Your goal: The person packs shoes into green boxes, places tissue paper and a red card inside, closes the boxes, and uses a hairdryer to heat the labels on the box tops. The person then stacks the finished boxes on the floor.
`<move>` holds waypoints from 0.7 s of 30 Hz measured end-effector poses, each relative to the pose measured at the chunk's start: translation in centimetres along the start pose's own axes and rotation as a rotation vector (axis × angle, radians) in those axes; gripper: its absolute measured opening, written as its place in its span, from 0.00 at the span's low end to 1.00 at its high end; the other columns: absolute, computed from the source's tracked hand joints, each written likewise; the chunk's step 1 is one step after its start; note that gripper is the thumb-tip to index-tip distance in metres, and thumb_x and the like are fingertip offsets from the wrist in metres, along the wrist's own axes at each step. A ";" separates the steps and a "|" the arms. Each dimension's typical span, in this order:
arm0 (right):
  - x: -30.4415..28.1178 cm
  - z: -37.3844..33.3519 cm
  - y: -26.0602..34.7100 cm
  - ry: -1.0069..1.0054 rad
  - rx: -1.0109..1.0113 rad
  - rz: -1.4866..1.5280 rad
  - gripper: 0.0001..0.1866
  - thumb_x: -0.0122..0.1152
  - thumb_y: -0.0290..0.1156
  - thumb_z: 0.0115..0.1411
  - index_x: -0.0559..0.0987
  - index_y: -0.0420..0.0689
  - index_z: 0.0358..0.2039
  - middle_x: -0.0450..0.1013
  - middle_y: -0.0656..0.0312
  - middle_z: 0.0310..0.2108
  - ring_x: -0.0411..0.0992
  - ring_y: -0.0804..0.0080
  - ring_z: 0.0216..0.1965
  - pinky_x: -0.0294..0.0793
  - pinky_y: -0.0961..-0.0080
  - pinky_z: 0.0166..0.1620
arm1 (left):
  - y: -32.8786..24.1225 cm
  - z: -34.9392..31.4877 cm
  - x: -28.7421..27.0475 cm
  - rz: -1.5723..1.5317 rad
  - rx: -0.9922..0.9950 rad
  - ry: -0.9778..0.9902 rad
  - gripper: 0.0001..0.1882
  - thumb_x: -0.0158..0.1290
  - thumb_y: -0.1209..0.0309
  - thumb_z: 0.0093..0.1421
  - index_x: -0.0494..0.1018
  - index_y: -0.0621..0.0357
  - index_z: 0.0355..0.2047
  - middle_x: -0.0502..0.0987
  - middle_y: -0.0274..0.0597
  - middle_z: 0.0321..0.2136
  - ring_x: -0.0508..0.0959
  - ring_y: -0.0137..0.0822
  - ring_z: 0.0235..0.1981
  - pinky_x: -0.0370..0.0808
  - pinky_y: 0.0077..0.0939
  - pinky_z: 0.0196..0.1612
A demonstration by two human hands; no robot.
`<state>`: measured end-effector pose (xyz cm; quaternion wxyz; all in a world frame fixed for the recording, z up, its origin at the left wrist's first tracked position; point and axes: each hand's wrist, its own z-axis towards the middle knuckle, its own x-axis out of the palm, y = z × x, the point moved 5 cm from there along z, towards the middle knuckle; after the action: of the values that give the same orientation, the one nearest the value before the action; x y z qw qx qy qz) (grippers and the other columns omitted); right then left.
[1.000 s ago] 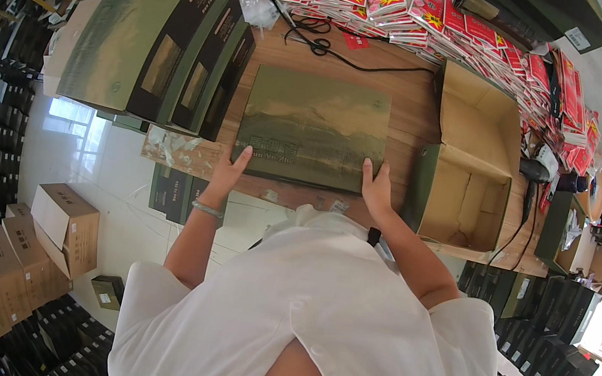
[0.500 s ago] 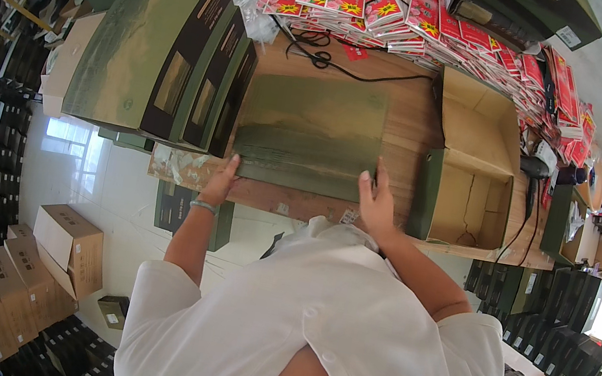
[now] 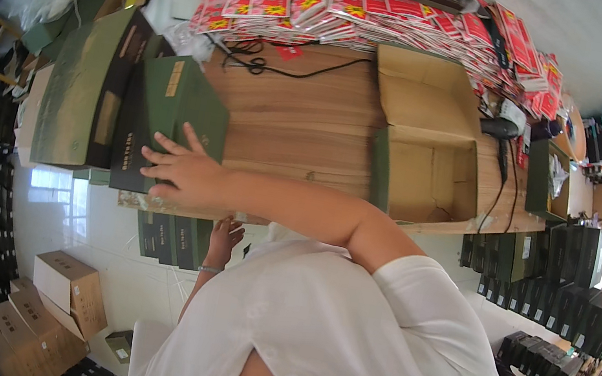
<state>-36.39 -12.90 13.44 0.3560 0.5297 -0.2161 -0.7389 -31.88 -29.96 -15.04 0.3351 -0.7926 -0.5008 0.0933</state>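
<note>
My right arm crosses leftward over the table. My right hand (image 3: 180,169), fingers spread, rests against a green shoe-type box (image 3: 193,94) with a dark side panel. That box stands at the left end of the table, beside a larger green box (image 3: 78,91) with a dusty, tape-like sheen. Lower down, my left hand (image 3: 226,234) hangs just off the front table edge, a band on its wrist. It holds nothing, with its fingers loosely apart. On the right of the table an open green box (image 3: 431,174) shows its bare cardboard inside, lid raised at the back.
Red printed packets (image 3: 392,24) are heaped along the table's back. Black-handled scissors (image 3: 247,59) and a black cord (image 3: 320,73) lie before them. A hair dryer (image 3: 504,128) sits at the right. Brown cartons (image 3: 72,293) stand on the floor at left; dark boxes (image 3: 543,308) line the right.
The green box that lay mid-table between both hands is now upright at the left. My right hand has swung left with it; my left hand has let go and dropped below the table edge.
</note>
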 end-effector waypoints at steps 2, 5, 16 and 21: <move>-1.9 -2.4 -1.0 -0.065 0.008 -0.031 0.28 0.47 0.55 0.64 0.72 0.54 0.59 0.59 0.57 0.66 0.45 0.54 0.71 0.30 0.34 0.67 | 0.7 -0.9 3.3 0.095 0.016 0.059 0.20 0.46 0.60 0.67 0.65 0.57 0.55 0.77 0.42 0.40 0.78 0.34 0.34 0.75 0.27 0.40; -7.7 -9.4 -5.2 -0.331 0.113 -0.240 0.26 0.49 0.54 0.64 0.72 0.56 0.57 0.64 0.58 0.62 0.48 0.54 0.70 0.40 0.39 0.66 | 0.9 -1.9 8.1 0.311 0.042 0.094 0.19 0.48 0.60 0.67 0.67 0.57 0.53 0.78 0.43 0.39 0.78 0.31 0.36 0.75 0.25 0.40; -38.8 -56.5 -33.2 -0.946 1.452 -0.505 0.34 0.65 0.43 0.54 0.64 0.29 0.51 0.72 0.41 0.45 0.71 0.43 0.48 0.72 0.61 0.49 | 7.0 -3.9 35.5 0.924 0.369 0.317 0.41 0.57 0.54 0.59 0.53 0.58 0.67 0.71 0.62 0.53 0.74 0.51 0.54 0.69 0.37 0.58; -37.9 -60.7 -41.1 -0.650 1.295 0.025 0.34 0.56 0.51 0.61 0.69 0.25 0.46 0.73 0.34 0.43 0.72 0.40 0.48 0.71 0.61 0.48 | 11.2 0.8 34.6 0.965 0.420 0.223 0.43 0.56 0.58 0.61 0.46 0.59 0.67 0.75 0.52 0.45 0.79 0.38 0.41 0.77 0.29 0.41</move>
<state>15.32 46.08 -12.28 -0.1027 0.3855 -0.7114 -0.5786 -7.42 -3.09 -16.12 0.4566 -0.8538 -0.0116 0.2499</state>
